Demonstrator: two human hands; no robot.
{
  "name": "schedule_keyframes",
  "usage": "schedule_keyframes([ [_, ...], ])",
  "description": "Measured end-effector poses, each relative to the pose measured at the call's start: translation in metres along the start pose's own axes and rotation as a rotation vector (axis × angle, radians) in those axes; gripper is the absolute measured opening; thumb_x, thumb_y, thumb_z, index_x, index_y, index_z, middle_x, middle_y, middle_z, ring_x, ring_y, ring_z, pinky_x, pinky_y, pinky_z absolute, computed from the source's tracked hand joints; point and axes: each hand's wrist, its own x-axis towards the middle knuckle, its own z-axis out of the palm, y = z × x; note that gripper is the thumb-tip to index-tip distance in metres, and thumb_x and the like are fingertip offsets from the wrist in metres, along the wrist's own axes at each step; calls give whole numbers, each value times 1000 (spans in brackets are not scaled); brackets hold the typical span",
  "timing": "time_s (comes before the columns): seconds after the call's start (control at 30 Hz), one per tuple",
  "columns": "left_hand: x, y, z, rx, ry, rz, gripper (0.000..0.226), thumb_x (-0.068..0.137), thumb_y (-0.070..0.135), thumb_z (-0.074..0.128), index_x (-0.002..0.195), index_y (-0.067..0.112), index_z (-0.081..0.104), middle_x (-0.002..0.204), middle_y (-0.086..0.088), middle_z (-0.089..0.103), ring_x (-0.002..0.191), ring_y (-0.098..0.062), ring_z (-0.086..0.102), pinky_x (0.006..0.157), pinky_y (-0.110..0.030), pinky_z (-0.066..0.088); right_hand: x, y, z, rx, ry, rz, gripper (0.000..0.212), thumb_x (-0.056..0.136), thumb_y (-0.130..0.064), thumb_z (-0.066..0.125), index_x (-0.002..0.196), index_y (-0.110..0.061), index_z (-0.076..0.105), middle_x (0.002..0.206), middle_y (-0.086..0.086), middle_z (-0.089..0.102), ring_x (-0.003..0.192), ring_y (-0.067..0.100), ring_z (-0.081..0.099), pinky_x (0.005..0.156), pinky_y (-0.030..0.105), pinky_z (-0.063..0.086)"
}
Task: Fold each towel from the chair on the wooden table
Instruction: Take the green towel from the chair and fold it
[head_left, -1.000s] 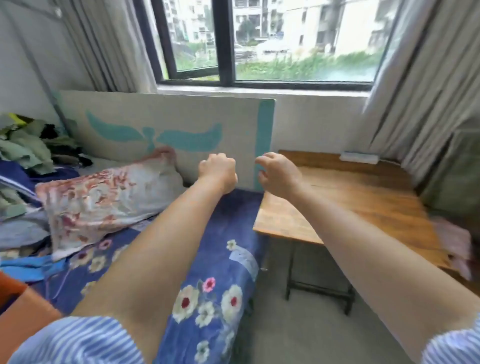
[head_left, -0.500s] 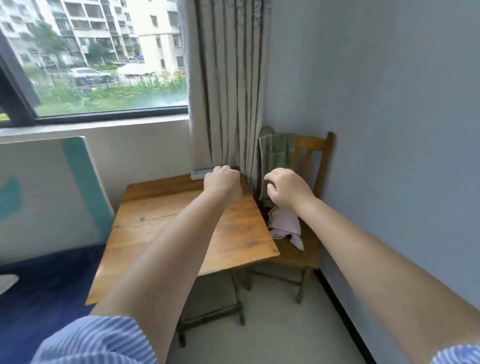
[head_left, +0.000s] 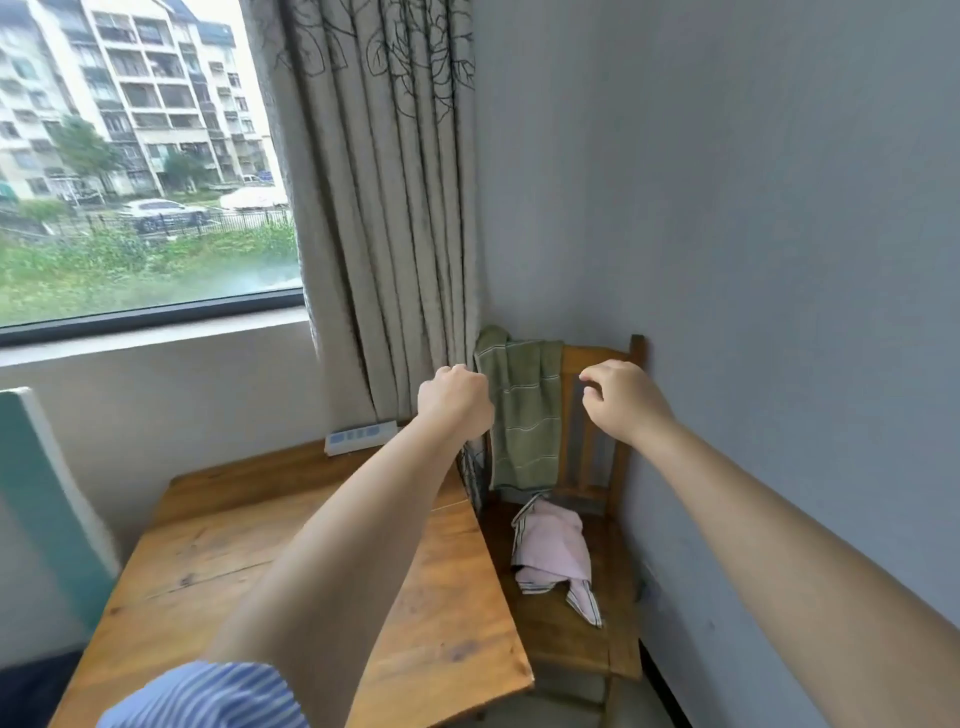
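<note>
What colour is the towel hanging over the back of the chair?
Olive green with thin pale stripes; the towel shows clearly in the head view, draped on the chair.

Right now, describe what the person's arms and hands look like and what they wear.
Both forearms are bare. The left hand and right hand show no gloves; no ring or watch is visible. Short blue-and-white striped sleeves end above the elbows; only a sliver of the right one shows.
</note>
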Motion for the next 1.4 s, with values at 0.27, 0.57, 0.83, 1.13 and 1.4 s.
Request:
schedule_keyframes([
  [0.27,138,-51,28,-36,-18,-15,24,89,13,43,105,7,60,116,-12,52,112,-30,46,76,-34,39,121,28,39,-67,-6,97,33,91,-11,42,120,-4,57,126,12,57,117,28,50,94,33,41],
  [0.57,264,-63,83,-118,-150,-111,19,91,14,41,100,7,55,111,-12,57,101,-29,53,69,-32,40,236,76,115,-179,-112,100,33,93,-20,43,120,-9,57,119,8,61,108,23,56,84,28,46],
  [0.83,360,-47,151,-295,-317,-306,32,97,24,37,120,6,50,118,-11,57,102,-26,57,70,-29,43,325,143,186,-177,-273,339,40,94,-41,39,104,-9,61,107,9,64,103,25,57,86,35,45],
  [1.13,407,-31,219,-654,-292,-590,24,97,22,37,88,11,57,79,-3,58,77,-23,56,68,-28,40,365,175,234,-8,-211,477,30,90,-40,46,92,-17,66,107,7,60,110,28,49,90,38,33],
  [1.4,402,-33,228,-985,-163,-721,14,93,23,48,97,14,60,72,0,55,66,-14,51,51,-19,38,360,169,243,92,-117,446,18,89,-27,53,86,-14,66,104,8,57,107,29,48,90,37,30],
])
